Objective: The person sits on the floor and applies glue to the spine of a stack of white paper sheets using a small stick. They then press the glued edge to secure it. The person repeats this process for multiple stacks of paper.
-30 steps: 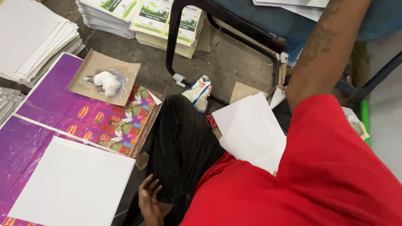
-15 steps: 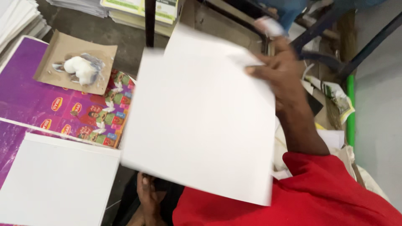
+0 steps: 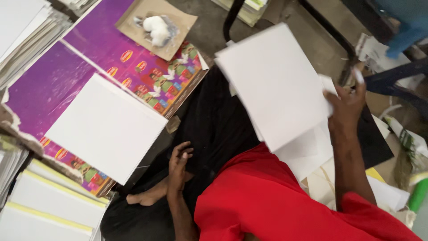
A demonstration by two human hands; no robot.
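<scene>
White stacks [image 3: 26,42] are sitting at the far left, and more stacks with yellow edges [image 3: 49,207] are lying below them. Next to them, purple sheets [image 3: 67,76] with small bright pictures are lying flat on the floor. A white card [image 3: 107,127] is lying on top of the purple sheets, tilted a little. Above it, a brown card [image 3: 178,22] is holding a small clear bag with a white lump [image 3: 156,29] inside.

In the middle, the left hand [image 3: 179,167] is resting on the black cloth [image 3: 218,120] over the person's lap. Its fingers are loose and a bit curled, and it is holding nothing. A bare foot [image 3: 145,197] is showing just beside it.

To the right, the right hand [image 3: 347,107] is up in the air, gripping the right edge of a white sheet [image 3: 274,85]. The sheet is tilted and is hanging over the lap, above the red shirt [image 3: 267,196]. More white sheets [image 3: 312,154] are lying under it. At the far right, a green stick [image 3: 418,196] is poking in by the edge.
</scene>
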